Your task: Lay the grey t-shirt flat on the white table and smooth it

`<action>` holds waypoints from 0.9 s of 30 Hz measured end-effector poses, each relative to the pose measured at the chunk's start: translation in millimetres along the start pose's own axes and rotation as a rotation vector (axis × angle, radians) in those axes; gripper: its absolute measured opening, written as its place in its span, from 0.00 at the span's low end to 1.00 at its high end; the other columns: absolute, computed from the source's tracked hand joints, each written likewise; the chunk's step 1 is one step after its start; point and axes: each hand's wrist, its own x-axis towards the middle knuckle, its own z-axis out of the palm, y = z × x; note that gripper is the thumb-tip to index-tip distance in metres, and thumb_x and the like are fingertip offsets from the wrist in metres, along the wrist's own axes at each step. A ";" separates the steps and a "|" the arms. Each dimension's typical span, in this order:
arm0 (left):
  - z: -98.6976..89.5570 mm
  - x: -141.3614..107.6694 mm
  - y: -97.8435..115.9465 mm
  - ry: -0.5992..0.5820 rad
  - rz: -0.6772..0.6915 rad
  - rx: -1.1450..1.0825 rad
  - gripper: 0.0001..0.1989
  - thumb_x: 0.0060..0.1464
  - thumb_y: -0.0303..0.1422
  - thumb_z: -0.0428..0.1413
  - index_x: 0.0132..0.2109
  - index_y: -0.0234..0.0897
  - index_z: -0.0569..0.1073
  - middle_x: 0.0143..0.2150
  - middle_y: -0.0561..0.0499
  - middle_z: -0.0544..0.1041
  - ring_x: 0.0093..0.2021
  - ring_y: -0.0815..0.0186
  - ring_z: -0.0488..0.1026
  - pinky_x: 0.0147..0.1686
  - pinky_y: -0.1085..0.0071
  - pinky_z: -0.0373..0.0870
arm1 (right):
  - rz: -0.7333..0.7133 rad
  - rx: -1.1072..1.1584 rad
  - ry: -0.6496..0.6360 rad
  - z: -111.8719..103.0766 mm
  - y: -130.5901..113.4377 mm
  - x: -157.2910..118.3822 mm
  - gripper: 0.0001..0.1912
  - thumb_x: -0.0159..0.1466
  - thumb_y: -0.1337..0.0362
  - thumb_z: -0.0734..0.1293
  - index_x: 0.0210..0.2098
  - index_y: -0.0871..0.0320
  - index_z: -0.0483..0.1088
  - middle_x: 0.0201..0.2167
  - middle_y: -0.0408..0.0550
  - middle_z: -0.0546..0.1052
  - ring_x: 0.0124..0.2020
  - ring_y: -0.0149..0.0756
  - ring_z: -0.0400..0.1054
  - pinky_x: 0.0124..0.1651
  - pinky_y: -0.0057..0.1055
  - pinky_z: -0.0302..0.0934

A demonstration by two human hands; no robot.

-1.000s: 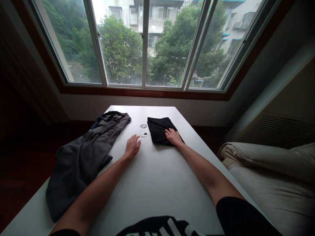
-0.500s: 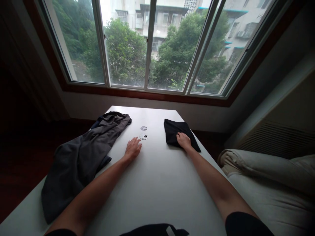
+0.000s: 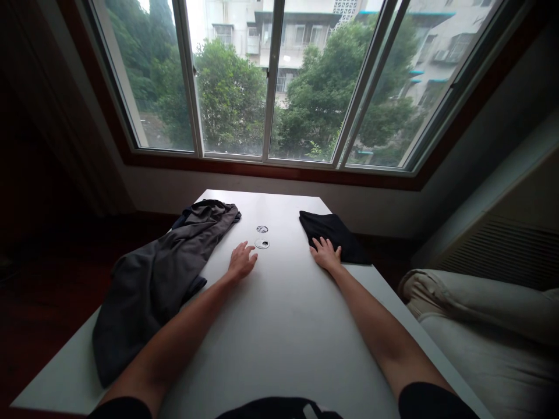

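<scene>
A folded black cloth [image 3: 336, 233], perhaps a garment, lies on the right side of the white table [image 3: 279, 326]. My right hand [image 3: 325, 253] rests with fingers spread on its near left edge. My left hand [image 3: 243, 259] is open over the middle of the table, holding nothing, just short of a round hole fitting [image 3: 262, 244]. To its left a crumpled heap of grey and dark clothes [image 3: 152, 279] stretches along the table's left side, partly behind my left forearm.
A second round fitting [image 3: 262, 229] sits beyond the first. A pale padded seat [image 3: 489, 337] stands by the table's right edge. Past the far end are a low wall and a wide window [image 3: 271, 87]. A dark curtain [image 3: 56, 116] hangs at the left.
My right hand has moved from the middle of the black cloth to its near left edge, fingers now more spread. The cloth lies slightly turned. The whole view has shifted a little.
</scene>
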 end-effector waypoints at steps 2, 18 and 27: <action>-19.5 12.7 -3.0 0.055 -0.020 0.020 0.19 0.67 0.40 0.54 0.60 0.39 0.76 0.71 0.41 0.66 0.72 0.54 0.60 0.71 0.55 0.54 | 0.014 0.006 0.014 2.8 0.6 -0.7 0.31 0.75 0.49 0.51 0.75 0.46 0.53 0.77 0.50 0.48 0.77 0.51 0.37 0.71 0.69 0.32; -138.1 19.5 -119.2 0.170 -0.506 0.356 0.20 0.64 0.37 0.51 0.58 0.37 0.75 0.57 0.34 0.78 0.58 0.43 0.73 0.59 0.47 0.64 | -0.011 0.044 0.069 -3.2 0.5 -16.3 0.28 0.74 0.52 0.56 0.71 0.49 0.62 0.74 0.51 0.56 0.75 0.49 0.42 0.73 0.62 0.34; -149.4 17.3 -127.6 0.268 -0.585 0.344 0.26 0.61 0.44 0.54 0.62 0.41 0.72 0.63 0.35 0.72 0.64 0.40 0.66 0.56 0.47 0.66 | -0.016 0.046 0.062 -6.9 -0.4 -18.3 0.28 0.74 0.51 0.56 0.70 0.49 0.62 0.74 0.51 0.56 0.75 0.50 0.43 0.73 0.62 0.35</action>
